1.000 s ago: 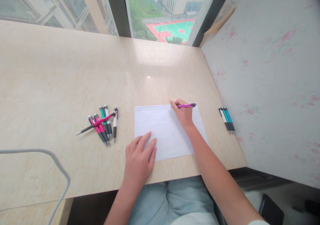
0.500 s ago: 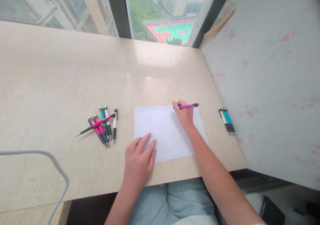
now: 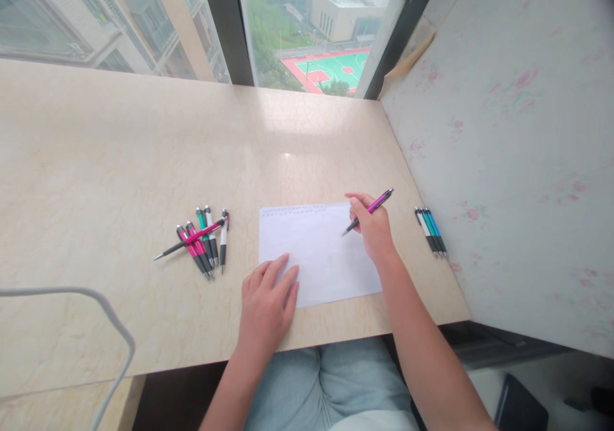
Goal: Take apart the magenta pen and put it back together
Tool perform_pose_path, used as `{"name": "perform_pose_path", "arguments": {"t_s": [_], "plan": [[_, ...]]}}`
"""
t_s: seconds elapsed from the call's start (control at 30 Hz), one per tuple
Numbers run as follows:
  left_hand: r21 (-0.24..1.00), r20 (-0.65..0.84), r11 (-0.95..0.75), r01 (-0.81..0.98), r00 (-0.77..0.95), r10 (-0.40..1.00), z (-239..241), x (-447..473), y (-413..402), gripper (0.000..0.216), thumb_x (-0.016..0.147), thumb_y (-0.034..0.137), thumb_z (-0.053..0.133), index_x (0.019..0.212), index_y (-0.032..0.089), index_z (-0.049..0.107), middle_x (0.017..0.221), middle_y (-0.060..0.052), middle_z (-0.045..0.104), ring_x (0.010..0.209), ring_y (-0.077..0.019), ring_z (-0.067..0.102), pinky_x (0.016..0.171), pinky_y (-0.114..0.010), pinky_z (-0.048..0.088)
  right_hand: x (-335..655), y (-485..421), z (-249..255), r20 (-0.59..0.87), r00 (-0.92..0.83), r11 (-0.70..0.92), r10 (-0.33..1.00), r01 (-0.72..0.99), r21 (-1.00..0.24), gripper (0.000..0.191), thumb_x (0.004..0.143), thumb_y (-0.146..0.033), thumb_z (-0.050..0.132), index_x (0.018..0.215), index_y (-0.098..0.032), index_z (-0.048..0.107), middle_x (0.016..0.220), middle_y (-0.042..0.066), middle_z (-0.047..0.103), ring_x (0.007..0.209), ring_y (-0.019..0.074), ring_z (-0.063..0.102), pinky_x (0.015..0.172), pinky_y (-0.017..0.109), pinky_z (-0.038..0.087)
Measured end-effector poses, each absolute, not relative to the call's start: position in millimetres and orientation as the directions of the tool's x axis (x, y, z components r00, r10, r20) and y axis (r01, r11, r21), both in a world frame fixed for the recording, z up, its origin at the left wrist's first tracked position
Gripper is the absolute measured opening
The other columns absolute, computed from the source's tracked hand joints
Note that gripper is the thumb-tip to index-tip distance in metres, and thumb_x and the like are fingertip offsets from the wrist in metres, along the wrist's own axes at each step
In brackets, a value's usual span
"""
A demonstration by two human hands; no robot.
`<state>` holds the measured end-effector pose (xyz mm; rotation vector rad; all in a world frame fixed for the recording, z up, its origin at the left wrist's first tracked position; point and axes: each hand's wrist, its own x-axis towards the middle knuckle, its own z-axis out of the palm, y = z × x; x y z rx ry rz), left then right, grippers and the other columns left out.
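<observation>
A white sheet of paper (image 3: pixel 316 258) lies on the pale marbled counter, with rows of small marks along its top edge. My left hand (image 3: pixel 271 297) rests flat on its lower left part, fingers spread. Over the right side of the sheet, my right hand (image 3: pixel 373 221) grips a purple pen (image 3: pixel 378 201). The pen's dark tip points down and left; whether it touches the paper I cannot tell. Left of the sheet sits a loose pile of pens, with a pink pen (image 3: pixel 199 234) lying across the others and a white pen (image 3: pixel 223 242) at its right side.
Several pens (image 3: pixel 430 231) lie side by side at the right, close to the flowered wall (image 3: pixel 518 181). A grey cable (image 3: pixel 112 319) curves over the counter (image 3: pixel 119 156) at the left. A window (image 3: pixel 316 34) stands behind the counter.
My right hand has moved right and lifted off the row of marks, and the pen has turned so its tip points down. My left hand stays on the paper. The view has shifted slightly.
</observation>
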<state>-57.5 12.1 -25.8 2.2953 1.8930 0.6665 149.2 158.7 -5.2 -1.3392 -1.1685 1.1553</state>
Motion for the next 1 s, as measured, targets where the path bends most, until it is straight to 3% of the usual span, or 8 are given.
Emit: {"name": "perform_pose_path", "arguments": {"t_s": [0.13, 0.2, 0.37, 0.47, 0.6, 0.7, 0.87, 1.0], "plan": [[0.329, 0.275, -0.233, 0.915, 0.144, 0.951, -26.9, -58.3, 11.9, 0.025, 0.086, 0.026, 0.055, 0.109, 0.023, 0.064, 0.128, -0.006, 0.059, 0.111, -0.0284, 0.05, 0.093, -0.045, 0.04, 170.3, 117.4, -2.1, -0.066, 0.203, -0.094, 0.977, 0.134, -0.986, 0.069, 0.08, -0.042, 0.064, 0.139, -0.021, 0.035, 0.052, -0.009, 0.048, 0.045, 0.01, 0.043, 0.042, 0.021, 0.032], [0.326, 0.281, -0.235, 0.916, 0.143, 0.949, -27.8, -58.8, 12.0, 0.025, 0.086, 0.026, 0.055, 0.109, 0.023, 0.064, 0.128, -0.006, 0.059, 0.111, -0.0283, 0.05, 0.093, -0.045, 0.04, 179.5, 99.6, -4.5, -0.077, 0.23, -0.115, 0.97, 0.154, -0.981, 0.07, 0.082, -0.042, 0.062, 0.141, -0.022, 0.031, 0.052, -0.009, 0.05, 0.044, 0.0106, 0.045, 0.042, 0.021, 0.034], [0.324, 0.302, -0.239, 0.915, 0.139, 0.943, -29.9, -59.2, 13.1, 0.025, 0.086, 0.028, 0.055, 0.108, 0.024, 0.065, 0.127, -0.006, 0.06, 0.11, -0.0284, 0.051, 0.094, -0.046, 0.04, 189.5, 74.1, -7.3, -0.042, 0.251, -0.074, 0.967, 0.121, -0.99, 0.046, 0.087, -0.04, 0.055, 0.128, -0.023, 0.044, 0.05, -0.009, 0.049, 0.046, 0.0108, 0.047, 0.046, 0.021, 0.037], [0.328, 0.307, -0.24, 0.914, 0.137, 0.942, -29.1, -58.5, 13.3, 0.025, 0.086, 0.029, 0.054, 0.108, 0.024, 0.065, 0.126, -0.006, 0.06, 0.109, -0.0281, 0.051, 0.094, -0.046, 0.04, 189.7, 68.5, -5.1, -0.027, 0.253, -0.053, 0.967, 0.098, -0.994, 0.042, 0.086, -0.039, 0.055, 0.124, -0.023, 0.046, 0.05, -0.009, 0.048, 0.046, 0.0109, 0.047, 0.048, 0.021, 0.039], [0.329, 0.314, -0.245, 0.912, 0.14, 0.939, -26.6, -57.0, 12.8, 0.024, 0.087, 0.029, 0.053, 0.107, 0.023, 0.065, 0.125, -0.006, 0.06, 0.109, -0.0275, 0.052, 0.094, -0.045, 0.041, 189.7, 66.9, -4.0, -0.055, 0.225, -0.088, 0.973, 0.138, -0.987, 0.061, 0.085, -0.04, 0.054, 0.139, -0.021, 0.034, 0.054, -0.009, 0.049, 0.047, 0.0121, 0.048, 0.049, 0.023, 0.039], [0.319, 0.32, -0.251, 0.914, 0.145, 0.936, -25.8, -56.5, 12.9, 0.025, 0.087, 0.03, 0.053, 0.107, 0.023, 0.065, 0.125, -0.007, 0.06, 0.109, -0.0275, 0.052, 0.094, -0.045, 0.041, 191.1, 67.7, -7.4, -0.096, 0.161, -0.138, 0.982, 0.272, -0.952, 0.071, 0.085, -0.036, 0.049, 0.147, -0.017, 0.018, 0.06, -0.007, 0.052, 0.05, 0.0131, 0.049, 0.05, 0.024, 0.039], [0.312, 0.342, -0.26, 0.914, 0.148, 0.928, -26.9, -56.8, 14.0, 0.025, 0.087, 0.03, 0.052, 0.107, 0.023, 0.065, 0.124, -0.007, 0.061, 0.109, -0.0273, 0.053, 0.094, -0.045, 0.041, 196.1, 67.8, -13.6, -0.09, 0.026, -0.085, 0.996, 0.642, -0.762, 0.056, 0.083, -0.023, 0.045, 0.138, -0.013, 0.036, 0.071, 0.0, 0.06, 0.059, 0.016, 0.056, 0.057, 0.026, 0.043], [0.317, 0.345, -0.266, 0.911, 0.15, 0.926, -27.6, -57.2, 13.8, 0.025, 0.087, 0.03, 0.052, 0.107, 0.023, 0.065, 0.124, -0.008, 0.061, 0.109, -0.0275, 0.053, 0.094, -0.045, 0.041, 196.7, 66.3, -14.9, -0.017, -0.002, -0.009, 1.0, 0.762, -0.647, 0.027, 0.081, -0.023, 0.054, 0.107, -0.016, 0.058, 0.081, 0.005, 0.064, 0.072, 0.0184, 0.06, 0.069, 0.029, 0.045]]}}
